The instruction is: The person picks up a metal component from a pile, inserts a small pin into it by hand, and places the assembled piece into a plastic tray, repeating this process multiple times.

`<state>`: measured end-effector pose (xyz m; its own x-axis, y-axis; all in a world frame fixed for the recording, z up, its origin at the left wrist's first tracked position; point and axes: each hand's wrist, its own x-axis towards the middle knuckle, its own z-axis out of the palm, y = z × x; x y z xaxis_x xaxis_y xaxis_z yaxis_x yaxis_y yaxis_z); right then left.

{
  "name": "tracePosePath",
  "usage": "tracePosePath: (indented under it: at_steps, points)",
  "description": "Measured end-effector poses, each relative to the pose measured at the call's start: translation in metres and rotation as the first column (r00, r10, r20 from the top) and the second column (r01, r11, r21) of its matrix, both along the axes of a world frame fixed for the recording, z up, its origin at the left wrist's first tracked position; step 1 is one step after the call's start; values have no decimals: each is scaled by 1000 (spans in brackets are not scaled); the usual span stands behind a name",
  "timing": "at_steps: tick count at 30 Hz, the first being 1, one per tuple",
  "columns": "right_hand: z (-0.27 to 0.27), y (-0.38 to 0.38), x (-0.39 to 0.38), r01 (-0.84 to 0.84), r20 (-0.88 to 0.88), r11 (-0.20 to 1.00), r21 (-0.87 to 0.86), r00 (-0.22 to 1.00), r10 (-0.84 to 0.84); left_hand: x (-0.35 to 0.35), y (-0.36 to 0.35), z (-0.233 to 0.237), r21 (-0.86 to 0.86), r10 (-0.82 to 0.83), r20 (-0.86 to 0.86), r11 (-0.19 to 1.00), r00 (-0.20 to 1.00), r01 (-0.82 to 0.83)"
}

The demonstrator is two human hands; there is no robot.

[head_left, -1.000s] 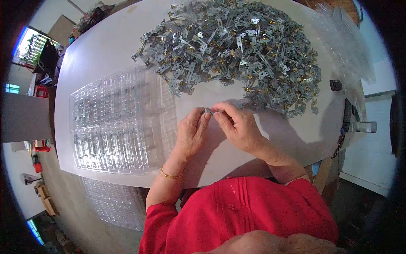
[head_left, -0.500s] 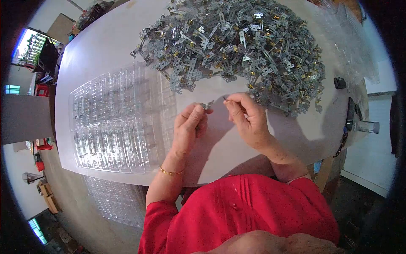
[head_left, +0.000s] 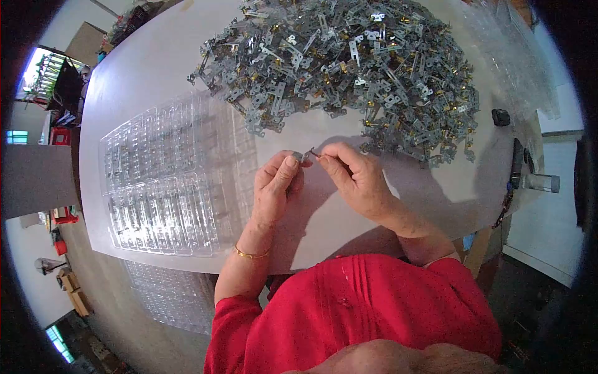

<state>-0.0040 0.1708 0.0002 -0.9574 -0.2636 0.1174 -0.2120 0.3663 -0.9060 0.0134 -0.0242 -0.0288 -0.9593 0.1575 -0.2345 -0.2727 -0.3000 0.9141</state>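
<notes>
My left hand (head_left: 274,190) pinches a small grey metal bracket (head_left: 303,157) between thumb and forefinger, above the table. My right hand (head_left: 361,187) is closed in a pinch too. At its fingertips shows a thin dark piece (head_left: 313,152), right against the bracket's free end; its kind is too small to make out. Just beyond both hands lies a big heap of similar metal brackets (head_left: 336,62), some with brass-coloured parts. Left of my left hand is a clear plastic tray (head_left: 159,177) with rows of narrow compartments holding small parts.
Everything rests on a pale table (head_left: 299,243) with a rounded edge. More clear plastic trays (head_left: 168,296) show below its left front edge, and clear plastic sheets (head_left: 517,62) lie at far right. A small black object (head_left: 500,117) sits right of the heap.
My right hand has moved left, bringing the dark piece in its fingertips up to the bracket. My left hand has stayed nearly still, holding the bracket.
</notes>
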Motion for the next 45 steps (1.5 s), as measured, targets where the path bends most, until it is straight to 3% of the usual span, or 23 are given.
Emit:
tracePosePath:
  at_steps: [4,7,12,15,18,21,24,27,30,33,36,39,42,45]
  points:
    - [-2,1,0,21,-57,1000,5,998,-21,2,0,4,-75,-3,-39,997,999,0]
    - [-2,2,1,23,-44,1000,-7,999,-23,2,1,3,-33,-6,-23,999,1000,5]
    - [-8,3,0,-8,-88,999,-31,996,5,5,0,0,-362,-68,-143,932,987,12]
    - [-1,5,-1,-64,144,989,-130,986,83,5,0,2,-501,-132,-163,865,978,34]
    - [2,8,0,5,476,939,-343,863,169,4,1,7,-569,-189,-208,821,960,38]
    - [9,19,-8,-12,589,922,-388,766,258,5,3,5,-571,-236,-249,819,939,55]
    - [9,17,-7,-78,505,949,-307,831,232,5,5,8,-586,-311,-286,805,906,91]
    - [6,18,-4,-172,252,983,-62,950,182,4,6,10,-573,-345,-331,813,878,103]
    - [-12,14,-4,-66,38,979,-193,996,75,4,3,8,-553,-328,-276,823,903,130]
    - [-9,14,-6,-28,-36,962,-272,999,19,4,-1,7,-499,-278,-184,853,943,153]
    - [1,17,-11,-200,-251,962,-183,956,151,3,-3,7,-364,-200,-55,916,978,167]
    - [8,16,-8,-312,-303,946,-87,913,273,2,-3,4,-194,-160,19,968,987,160]
    - [5,12,-8,-295,-403,956,15,873,275,1,-4,7,-98,-193,71,975,979,200]
    - [3,14,-8,-327,-363,945,-22,883,298,2,-7,4,87,-261,95,964,961,253]
